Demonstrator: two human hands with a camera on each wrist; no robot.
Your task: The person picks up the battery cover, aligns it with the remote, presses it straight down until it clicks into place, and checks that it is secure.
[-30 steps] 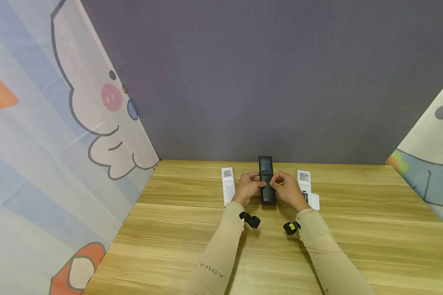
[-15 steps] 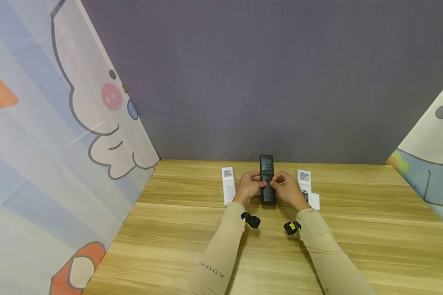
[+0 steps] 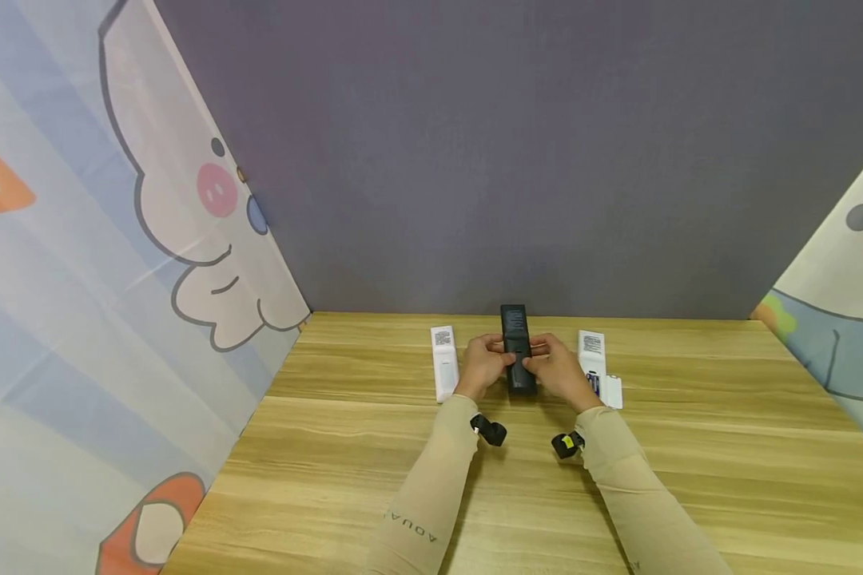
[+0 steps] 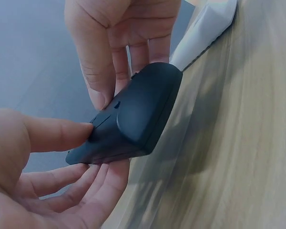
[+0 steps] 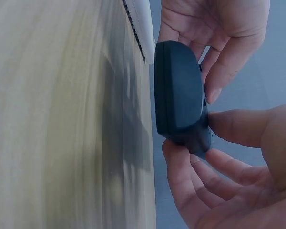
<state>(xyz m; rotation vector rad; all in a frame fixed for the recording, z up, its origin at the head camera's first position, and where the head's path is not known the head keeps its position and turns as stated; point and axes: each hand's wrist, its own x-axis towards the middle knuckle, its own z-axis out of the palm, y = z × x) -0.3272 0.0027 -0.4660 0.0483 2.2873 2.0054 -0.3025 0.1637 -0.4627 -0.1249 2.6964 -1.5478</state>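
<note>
A black remote control (image 3: 519, 369), back side up, is held between both hands above the tabletop, its shadow falling on the wood. My left hand (image 3: 480, 366) grips its left side, thumb on the back and fingers underneath. On the opposite side my right hand (image 3: 559, 369) holds it the same way, the thumb (image 5: 233, 126) pressing near the notch of the battery cover. Both wrist views show the rounded near end of the black remote (image 4: 150, 102).
To the left lies a white remote (image 3: 443, 363), back up. On the right another white remote (image 3: 592, 345) has its battery compartment uncovered with a battery (image 3: 594, 382) showing; a white cover (image 3: 614, 392) lies beside it. A grey wall (image 3: 518, 160) stands behind the wooden table (image 3: 316, 479).
My right hand has gone from fingertips at the middle of the black remote's back to a grip around its right side. The remote has shifted slightly left.
</note>
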